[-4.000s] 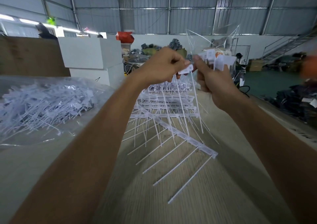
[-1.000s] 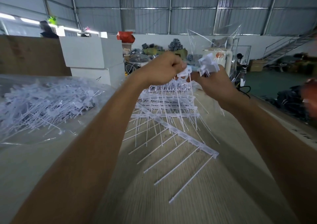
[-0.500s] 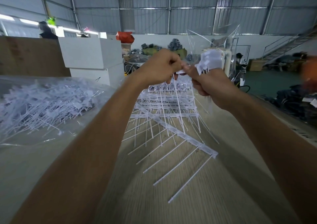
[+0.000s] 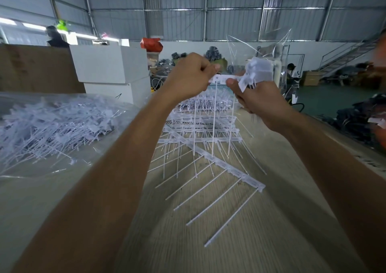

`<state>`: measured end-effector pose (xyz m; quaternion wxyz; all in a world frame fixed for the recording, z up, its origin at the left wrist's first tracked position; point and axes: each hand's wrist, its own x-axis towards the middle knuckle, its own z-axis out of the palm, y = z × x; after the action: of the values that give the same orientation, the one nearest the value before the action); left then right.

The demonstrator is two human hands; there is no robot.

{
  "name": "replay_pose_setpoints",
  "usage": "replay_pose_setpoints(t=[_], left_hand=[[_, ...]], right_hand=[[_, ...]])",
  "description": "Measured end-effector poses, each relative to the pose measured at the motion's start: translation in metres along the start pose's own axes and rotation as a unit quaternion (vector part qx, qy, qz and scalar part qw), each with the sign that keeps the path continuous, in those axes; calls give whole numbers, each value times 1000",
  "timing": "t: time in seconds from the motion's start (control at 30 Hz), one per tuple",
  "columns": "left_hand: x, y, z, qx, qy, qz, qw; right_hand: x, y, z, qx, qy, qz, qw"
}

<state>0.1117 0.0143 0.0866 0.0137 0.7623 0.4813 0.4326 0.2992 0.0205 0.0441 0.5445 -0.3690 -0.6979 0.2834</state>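
One short strip [image 4: 224, 78] of white plastic is held level above the bench [image 4: 208, 247], between two raised hands. Its left end is pinched in the narrow grip of the left hand [image 4: 188, 78], thumb against curled fingers. Its right end is pressed under the thumb of the right hand [image 4: 259, 101]. Three thin stems [image 4: 214, 116] are counted hanging straight down from this strip, side by side and apart from one another.

One bundle of tags [image 4: 258, 70] is also enclosed in the grip of the right hand, its white heads standing out above the fist; their number cannot be told.

One long strip [image 4: 229, 168] is laid slantwise on the bench below, with at least five stems spread toward the near edge. Several more strips are stacked behind it [image 4: 200, 122], too tangled to be counted.

One heap of loose ties [image 4: 52, 126] is spread on clear film at the left. Two white boxes [image 4: 108, 65] are stacked beyond it, and one red bag [image 4: 151, 42] is seen behind them. A small dark mark on the lower box is too small to be read.
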Motion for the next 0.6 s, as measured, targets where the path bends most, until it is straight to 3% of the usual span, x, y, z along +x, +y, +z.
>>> replay_pose_setpoints(t=[0.3, 0.6], left_hand=[[1, 2, -4, -136, -44, -97, 985], [-3, -1, -8, -230, -115, -148, 955]], right_hand=[[-10, -17, 4, -164, 55, -106, 979], [-14, -8, 3, -220, 43, -186, 957]])
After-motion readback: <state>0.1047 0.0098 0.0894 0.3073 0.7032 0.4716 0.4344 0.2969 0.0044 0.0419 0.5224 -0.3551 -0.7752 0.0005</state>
